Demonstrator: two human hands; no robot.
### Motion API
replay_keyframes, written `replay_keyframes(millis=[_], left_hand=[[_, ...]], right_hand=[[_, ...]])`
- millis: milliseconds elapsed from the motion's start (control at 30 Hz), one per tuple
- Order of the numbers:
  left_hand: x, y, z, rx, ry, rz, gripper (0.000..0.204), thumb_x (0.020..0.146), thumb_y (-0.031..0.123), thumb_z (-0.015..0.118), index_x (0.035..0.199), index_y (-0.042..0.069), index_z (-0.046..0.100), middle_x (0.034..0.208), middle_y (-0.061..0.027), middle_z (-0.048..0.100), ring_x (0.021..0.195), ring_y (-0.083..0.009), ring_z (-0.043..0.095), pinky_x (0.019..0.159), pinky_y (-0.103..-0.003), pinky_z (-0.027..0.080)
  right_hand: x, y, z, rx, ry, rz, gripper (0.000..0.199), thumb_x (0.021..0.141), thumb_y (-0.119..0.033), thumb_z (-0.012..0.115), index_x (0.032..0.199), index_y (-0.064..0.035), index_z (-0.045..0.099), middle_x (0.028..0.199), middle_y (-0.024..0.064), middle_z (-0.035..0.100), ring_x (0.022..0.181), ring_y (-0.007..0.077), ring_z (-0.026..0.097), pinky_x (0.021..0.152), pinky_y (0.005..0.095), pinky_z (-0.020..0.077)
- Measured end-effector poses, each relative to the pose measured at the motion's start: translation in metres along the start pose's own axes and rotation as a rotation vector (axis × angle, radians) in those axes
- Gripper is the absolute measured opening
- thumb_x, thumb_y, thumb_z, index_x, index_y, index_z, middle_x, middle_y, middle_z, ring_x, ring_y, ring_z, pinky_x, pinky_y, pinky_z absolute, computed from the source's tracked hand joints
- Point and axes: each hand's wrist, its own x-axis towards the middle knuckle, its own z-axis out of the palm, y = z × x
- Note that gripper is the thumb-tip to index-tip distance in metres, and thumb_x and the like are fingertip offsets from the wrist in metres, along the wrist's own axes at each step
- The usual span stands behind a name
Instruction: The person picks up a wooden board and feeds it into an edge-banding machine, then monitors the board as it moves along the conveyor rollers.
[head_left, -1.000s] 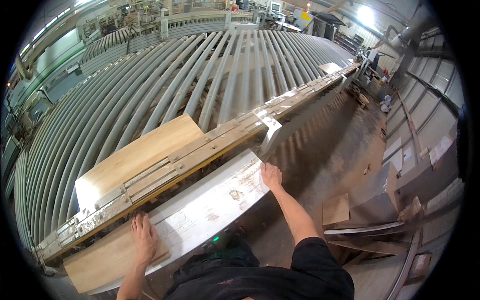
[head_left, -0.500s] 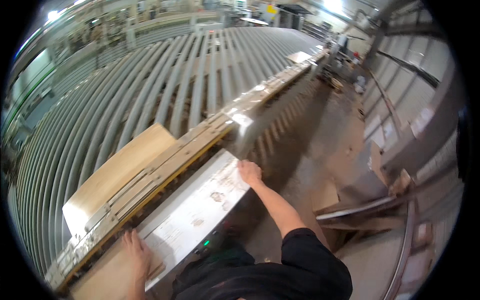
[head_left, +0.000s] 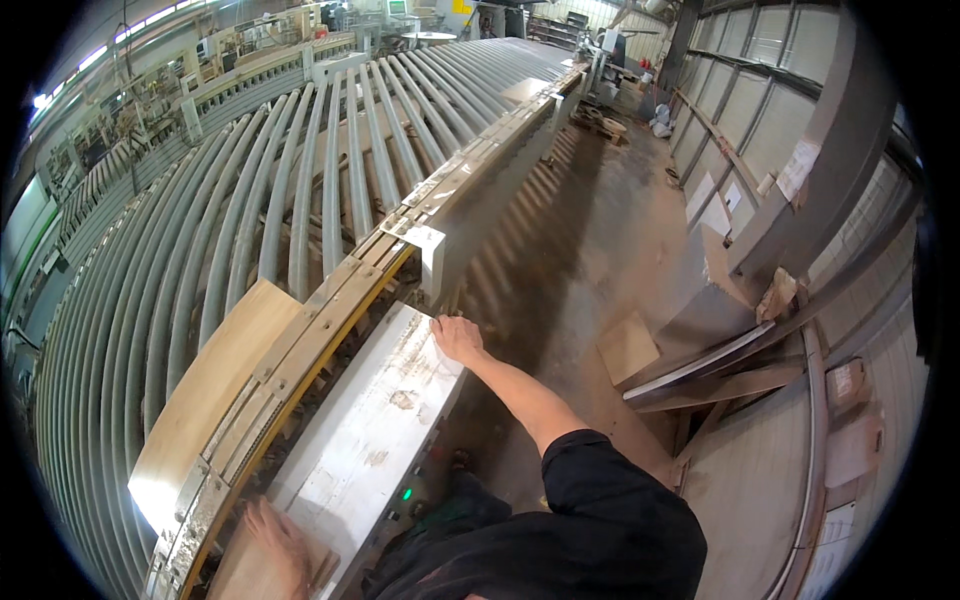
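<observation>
Head view, and the wood panel (head_left: 242,575) lies at the near end of the white ledge (head_left: 345,440), left hand (head_left: 280,542) loosely open on it, right hand (head_left: 458,339) curled over the ledge's far right corner, seemingly steadying, and shifting the panel would call for a firmer hold

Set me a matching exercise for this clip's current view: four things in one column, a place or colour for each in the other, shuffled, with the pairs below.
Things
1. Right hand
2. Rollers
3. Left hand
4. Small light

Places and colours
A. On a wooden board
B. Glowing green
C. At the far end of the white ledge
D. Grey

Pairs: 1-C, 2-D, 3-A, 4-B
</observation>
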Motion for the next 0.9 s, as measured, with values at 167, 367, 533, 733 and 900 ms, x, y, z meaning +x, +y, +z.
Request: replay_keyframes(millis=[167,367,533,733,900], left_hand=[[-0.009,0.008,-0.017,0.004,-0.035,-0.093,0.045,0.087,0.007,0.049,0.13,-0.004,0.045,0.135,-0.0344,0.039,0.126,-0.0518,0.034,0.107,-0.056,0.027],[0.002,0.019,-0.021,-0.087,-0.001,-0.066,0.044,0.083,0.003,0.054,0.126,-0.003,0.048,0.133,-0.0308,0.041,0.125,-0.0489,0.036,0.107,-0.054,0.029],[-0.002,0.014,-0.018,-0.065,0.059,-0.039,0.044,0.081,0.001,0.056,0.125,-0.003,0.048,0.13,-0.0293,0.042,0.122,-0.0478,0.038,0.105,-0.054,0.03],[0.0,0.013,-0.014,-0.08,0.086,-0.016,0.045,0.08,0.0,0.056,0.124,-0.004,0.048,0.128,-0.0292,0.042,0.12,-0.0478,0.039,0.104,-0.055,0.03],[0.0,0.011,-0.014,-0.078,0.076,-0.013,0.045,0.08,0.001,0.055,0.124,-0.004,0.047,0.128,-0.0299,0.042,0.12,-0.048,0.038,0.104,-0.055,0.03]], right_hand=[[-0.003,-0.02,-0.003,-0.028,-0.06,-0.05,0.046,0.097,-0.039,0.036,0.095,-0.003,0.064,0.097,0.0232,0.066,0.095,0.0405,0.063,0.084,0.0518,0.0482],[-0.005,-0.006,-0.007,-0.023,-0.04,0.006,0.047,0.097,-0.04,0.036,0.096,-0.0027,0.065,0.099,0.0247,0.066,0.095,0.0442,0.061,0.084,0.0527,0.0476],[0.0,-0.005,0.001,-0.018,-0.014,-0.036,0.047,0.096,-0.04,0.038,0.095,-0.0023,0.065,0.096,0.0249,0.066,0.093,0.0446,0.062,0.084,0.0525,0.0476],[0.0,-0.004,0.001,-0.027,0.001,-0.043,0.047,0.097,-0.04,0.037,0.094,-0.0022,0.065,0.094,0.0246,0.066,0.092,0.044,0.062,0.082,0.0528,0.0474],[-0.001,-0.004,0.0,-0.039,-0.011,-0.037,0.047,0.096,-0.041,0.038,0.094,-0.0021,0.065,0.094,0.0245,0.066,0.092,0.044,0.062,0.082,0.0524,0.0475]])
